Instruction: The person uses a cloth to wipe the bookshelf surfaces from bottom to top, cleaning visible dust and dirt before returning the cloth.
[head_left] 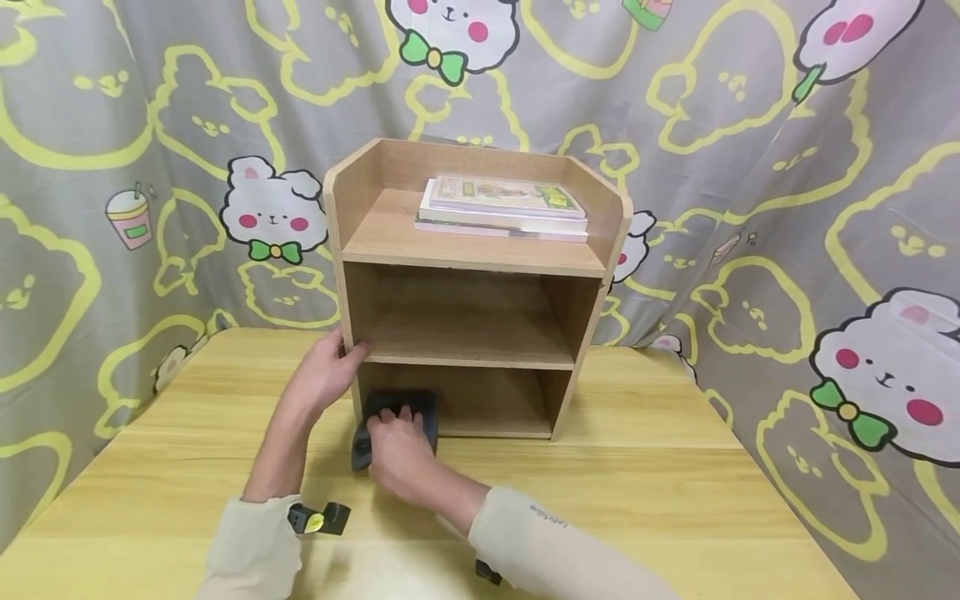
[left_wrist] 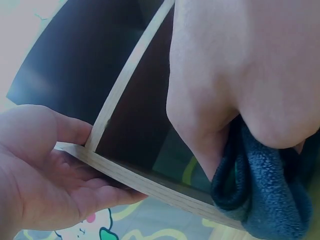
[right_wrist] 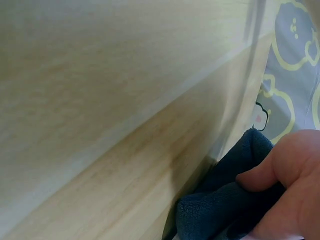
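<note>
A small wooden shelf (head_left: 465, 364) stands upright on the table, with two compartments under its top. My left hand (head_left: 326, 372) grips its left side panel, thumb at the front edge of the middle board and fingers around the outer face, as the left wrist view shows. Low at the front left, my right hand (head_left: 401, 450) holds a folded dark blue towel (head_left: 362, 450). The towel overlaps the left end of the bottom compartment. In the right wrist view the thumb presses on the fuzzy towel (right_wrist: 215, 207), while part of it is hidden under the hand.
Several books (head_left: 502, 208) lie stacked on the shelf's top, between its raised sides. The light wooden table (head_left: 660, 483) extends around the shelf. A patterned grey curtain (head_left: 697, 108) hangs behind and along both sides.
</note>
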